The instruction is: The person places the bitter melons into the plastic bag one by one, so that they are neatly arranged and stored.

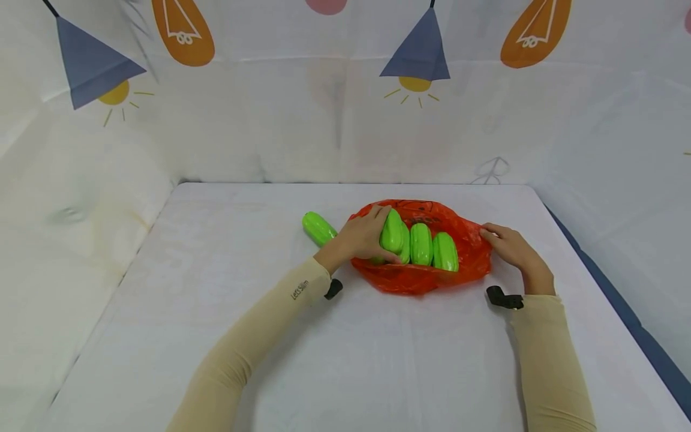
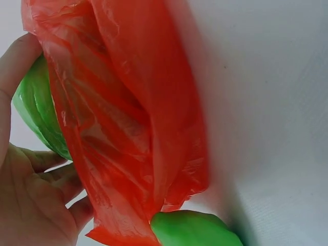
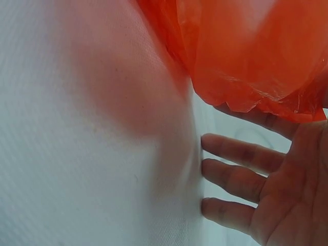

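A red plastic bag [image 1: 399, 282] lies spread on the table with its mouth facing up. Several glossy, bright green, oblong vegetable-like pieces [image 1: 421, 244] sit side by side inside it. At the bag's left part, my left hand [image 1: 358, 237] grips one green oblong piece [image 1: 392, 231] between thumb and fingers. The left wrist view shows this piece [image 2: 41, 105] partly behind the bag's rim. My right hand [image 1: 513, 246] pinches the bag's right edge, its other fingers [image 3: 230, 182] spread beneath. Another green piece [image 1: 318, 228] lies outside the bag, partly hidden by my left hand.
A white cloth covers the table [image 1: 216, 252]. Behind it hangs a white sheet [image 1: 281, 126] printed with lamps and bulbs. A dark blue strip [image 1: 610, 294] runs along the table's right side.
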Tool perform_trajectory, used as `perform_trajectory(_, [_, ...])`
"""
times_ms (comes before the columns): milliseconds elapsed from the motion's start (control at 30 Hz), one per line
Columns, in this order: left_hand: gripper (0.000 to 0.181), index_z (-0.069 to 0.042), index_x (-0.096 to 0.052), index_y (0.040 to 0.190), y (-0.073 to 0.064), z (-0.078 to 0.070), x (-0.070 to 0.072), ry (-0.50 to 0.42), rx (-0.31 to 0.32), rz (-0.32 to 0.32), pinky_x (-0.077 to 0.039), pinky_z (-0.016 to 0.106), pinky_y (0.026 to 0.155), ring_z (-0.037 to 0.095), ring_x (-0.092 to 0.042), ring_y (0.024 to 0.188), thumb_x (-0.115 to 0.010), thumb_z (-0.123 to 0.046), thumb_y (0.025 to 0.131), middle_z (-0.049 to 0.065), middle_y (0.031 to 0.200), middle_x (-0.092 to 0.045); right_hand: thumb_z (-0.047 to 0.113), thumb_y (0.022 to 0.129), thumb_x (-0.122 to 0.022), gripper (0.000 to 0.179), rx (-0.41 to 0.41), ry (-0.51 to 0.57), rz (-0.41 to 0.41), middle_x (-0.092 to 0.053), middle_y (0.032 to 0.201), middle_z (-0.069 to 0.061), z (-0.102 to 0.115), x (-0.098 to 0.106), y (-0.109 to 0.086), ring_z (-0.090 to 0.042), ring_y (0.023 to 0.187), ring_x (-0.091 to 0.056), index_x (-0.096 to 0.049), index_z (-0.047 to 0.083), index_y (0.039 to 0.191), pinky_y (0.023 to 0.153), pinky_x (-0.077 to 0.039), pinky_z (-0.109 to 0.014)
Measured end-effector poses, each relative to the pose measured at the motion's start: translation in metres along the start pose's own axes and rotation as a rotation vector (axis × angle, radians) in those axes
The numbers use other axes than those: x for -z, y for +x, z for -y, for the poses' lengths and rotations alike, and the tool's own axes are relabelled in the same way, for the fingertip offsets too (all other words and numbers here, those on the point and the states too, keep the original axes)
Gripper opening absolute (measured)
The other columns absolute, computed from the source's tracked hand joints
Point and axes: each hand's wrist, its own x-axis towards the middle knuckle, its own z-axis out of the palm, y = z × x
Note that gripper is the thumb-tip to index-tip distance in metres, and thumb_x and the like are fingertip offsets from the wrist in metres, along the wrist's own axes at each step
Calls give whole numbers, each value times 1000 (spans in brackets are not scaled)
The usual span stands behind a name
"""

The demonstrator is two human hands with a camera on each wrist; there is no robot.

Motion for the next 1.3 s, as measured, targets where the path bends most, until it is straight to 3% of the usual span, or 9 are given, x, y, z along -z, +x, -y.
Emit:
perform_trajectory(233, [120, -10, -12, 157, -1, 1, -4, 2, -10, -11, -47, 44, 104, 25, -52, 126, -72, -69, 72, 9, 159, -25, 48, 105, -25, 68, -1, 5, 3, -35, 148, -32, 2, 1, -2, -51, 135, -29, -35, -5, 146, 108, -27, -70])
perform_trajectory(667, [126, -2, 0, 157, -5, -1, -7, 77, -51, 1, -26, 46, 120, 28, -15, 151, -68, -71, 76, 14, 165, -5, 48, 104, -25, 68, -2, 6, 3, -33, 149, -33, 1, 0, -2, -52, 136, -27, -34, -5, 147, 108, -27, -70])
perform_trajectory(867, [129, -2, 0, 157, -8, 0, -6, 96, -51, -23, -20, 46, 122, 28, -9, 153, -67, -74, 73, 12, 165, -4, 46, 105, -26, 66, 22, 8, -5, -37, 146, -32, 1, 0, -2, -51, 134, -30, -37, -5, 145, 108, -28, -70])
perform_trajectory(1100, [137, -5, 2, 157, -20, 5, 6, 89, -28, -90, -14, 46, 124, 26, -1, 153, -67, -80, 67, 10, 166, -2, 45, 105, -26, 64, 45, 12, -16, -40, 144, -32, 1, -1, -2, -49, 133, -33, -39, -5, 143, 109, -28, -69])
perform_trajectory(1300, [129, -6, 1, 158, -38, 16, 20, 20, 4, -145, -13, 47, 124, 25, -1, 154, -67, -75, 72, 10, 166, -4, 47, 105, -25, 67, 19, 11, -4, -34, 148, -33, 2, -1, -3, -51, 136, -28, -35, -6, 146, 109, -26, -70])
